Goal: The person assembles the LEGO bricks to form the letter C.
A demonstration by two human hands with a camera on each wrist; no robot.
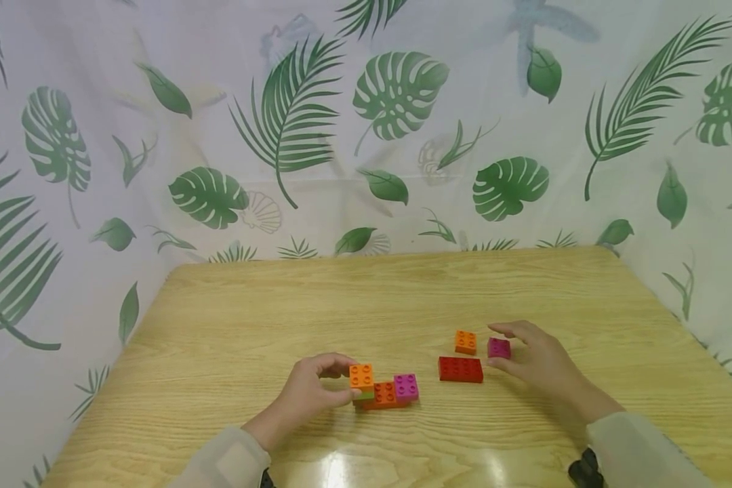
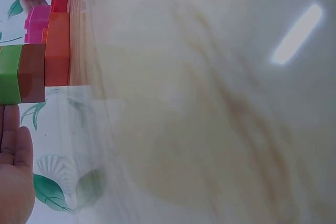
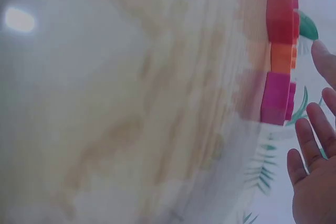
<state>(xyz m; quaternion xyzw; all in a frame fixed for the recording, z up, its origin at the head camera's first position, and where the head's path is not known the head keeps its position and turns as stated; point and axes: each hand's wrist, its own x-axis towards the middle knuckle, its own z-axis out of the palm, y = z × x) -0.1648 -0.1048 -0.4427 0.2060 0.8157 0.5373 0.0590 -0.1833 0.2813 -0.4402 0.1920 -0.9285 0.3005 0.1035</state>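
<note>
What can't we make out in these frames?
Head: the left hand's contact behind the orange top brick, hidden by that brick.
Head: what the black object by the right sleeve is, cut off by the bottom edge.
Right wrist: the red brick's far end, cut off by the top edge; the right hand's outer part, by the right edge.

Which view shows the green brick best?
Left wrist: the green brick shows a large side face there, though at the frame's left edge. Head shows only a strip under an orange brick. Right wrist doesn't show it.
</note>
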